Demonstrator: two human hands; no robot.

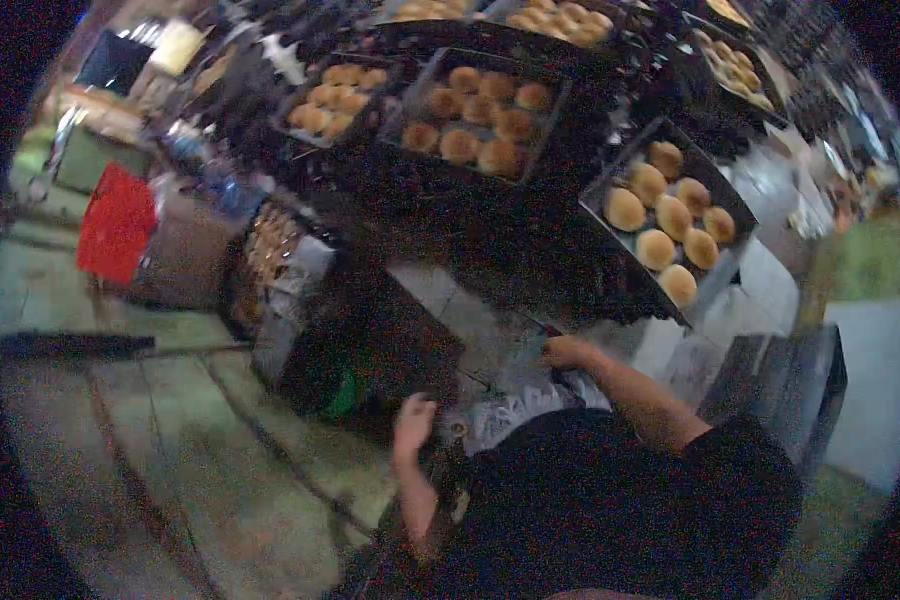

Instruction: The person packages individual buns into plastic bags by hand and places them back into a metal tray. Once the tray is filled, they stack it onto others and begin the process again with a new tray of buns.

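Observation:
My left hand [416, 420] is beside the dark edge of a box-like surface, its fingers loosely apart with nothing seen in them. My right hand [568, 352] is closed round a dark, thin object whose shape is blurred. Below and between the hands lies crumpled clear plastic [515, 412] against the dark shirt. Up and to the right of my right hand, a dark tray [610, 235] holds several round golden buns [674, 217].
More bun trays [542, 170] stand at the back. A red sheet [118, 224] hangs on a brown box [185, 250] at the left. Near it is a container of small pale pieces [270, 240]. A grey bin [820, 385] stands at the right.

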